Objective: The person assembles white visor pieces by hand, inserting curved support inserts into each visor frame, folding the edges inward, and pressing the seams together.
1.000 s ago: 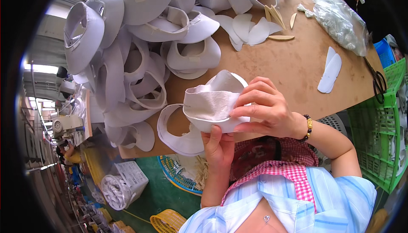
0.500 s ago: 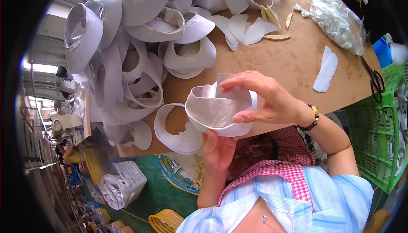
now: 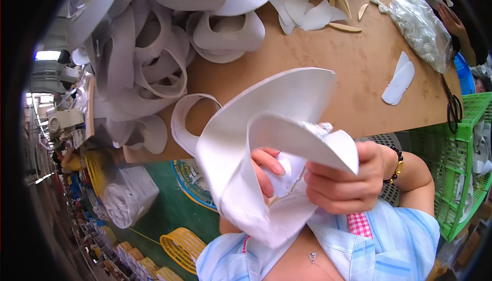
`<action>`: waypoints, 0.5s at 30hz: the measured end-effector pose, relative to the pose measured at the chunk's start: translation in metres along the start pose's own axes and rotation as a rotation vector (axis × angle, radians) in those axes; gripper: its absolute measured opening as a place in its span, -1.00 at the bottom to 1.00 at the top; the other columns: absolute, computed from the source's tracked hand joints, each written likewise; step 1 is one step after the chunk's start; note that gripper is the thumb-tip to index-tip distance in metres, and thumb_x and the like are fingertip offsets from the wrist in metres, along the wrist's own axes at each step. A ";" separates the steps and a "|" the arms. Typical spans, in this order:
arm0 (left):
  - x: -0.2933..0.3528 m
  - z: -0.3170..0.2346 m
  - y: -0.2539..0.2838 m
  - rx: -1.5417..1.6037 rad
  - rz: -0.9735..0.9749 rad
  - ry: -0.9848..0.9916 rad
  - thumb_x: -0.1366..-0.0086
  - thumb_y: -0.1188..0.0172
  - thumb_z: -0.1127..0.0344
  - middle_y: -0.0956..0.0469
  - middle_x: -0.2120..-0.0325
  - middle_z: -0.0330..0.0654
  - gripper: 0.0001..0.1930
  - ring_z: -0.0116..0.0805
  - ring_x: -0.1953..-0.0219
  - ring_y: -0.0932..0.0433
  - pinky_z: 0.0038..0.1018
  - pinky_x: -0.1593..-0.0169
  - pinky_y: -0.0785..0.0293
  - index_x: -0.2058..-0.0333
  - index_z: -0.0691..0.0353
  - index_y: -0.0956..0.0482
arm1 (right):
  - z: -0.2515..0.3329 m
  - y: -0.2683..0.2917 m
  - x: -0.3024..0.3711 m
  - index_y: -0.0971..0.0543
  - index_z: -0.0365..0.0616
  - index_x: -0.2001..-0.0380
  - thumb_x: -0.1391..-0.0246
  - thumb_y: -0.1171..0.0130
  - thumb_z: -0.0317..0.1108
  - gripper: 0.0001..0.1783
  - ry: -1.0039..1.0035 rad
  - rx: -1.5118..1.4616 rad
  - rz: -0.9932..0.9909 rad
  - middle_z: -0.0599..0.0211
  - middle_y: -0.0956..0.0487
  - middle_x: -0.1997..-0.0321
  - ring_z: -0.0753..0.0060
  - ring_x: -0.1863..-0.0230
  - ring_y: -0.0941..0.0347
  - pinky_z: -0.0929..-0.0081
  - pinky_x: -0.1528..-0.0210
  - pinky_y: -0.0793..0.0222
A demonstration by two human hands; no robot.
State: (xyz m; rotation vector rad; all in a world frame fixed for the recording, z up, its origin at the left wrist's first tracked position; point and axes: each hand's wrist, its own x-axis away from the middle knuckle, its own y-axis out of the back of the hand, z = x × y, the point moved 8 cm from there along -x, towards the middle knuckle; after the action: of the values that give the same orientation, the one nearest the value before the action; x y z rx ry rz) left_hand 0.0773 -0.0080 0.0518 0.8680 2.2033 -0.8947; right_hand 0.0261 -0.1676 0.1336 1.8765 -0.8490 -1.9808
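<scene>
Visor pile (image 3: 120, 50) at ten o'clock cut off by upper edge. Left hand (image 3: 261, 160) mostly hidden behind white visor (image 3: 277, 132); its fingers' hold cannot be told. White visor held at centre, broad-brimmed, curled, edge pinched by fingers of right hand (image 3: 341, 183). Brown worktop (image 3: 307, 60) seen at one o'clock, green crate (image 3: 456, 135) at three.

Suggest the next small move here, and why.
Perhaps the right grip should ease the curved flap of the white visor flatter: the flap bows out, its end sits in the right grip, and the left grip shows inside the opening.
</scene>
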 end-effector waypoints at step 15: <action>0.000 -0.005 -0.027 -0.069 0.213 0.064 -0.13 -0.32 0.39 -0.52 0.18 -0.13 -0.85 -0.11 -0.04 -0.45 -0.22 -0.10 -0.43 0.28 0.15 -0.62 | 0.009 0.006 0.009 -0.33 0.03 0.66 0.16 -0.09 -0.41 -0.84 0.072 -0.110 0.039 0.43 -0.57 0.37 0.50 0.31 -0.50 0.54 0.10 -0.39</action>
State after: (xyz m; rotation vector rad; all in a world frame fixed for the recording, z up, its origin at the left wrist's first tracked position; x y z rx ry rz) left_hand 0.0556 -0.0193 0.0652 1.0870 2.1325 -0.6942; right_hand 0.0153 -0.1759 0.1295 1.8429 -0.7358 -1.8848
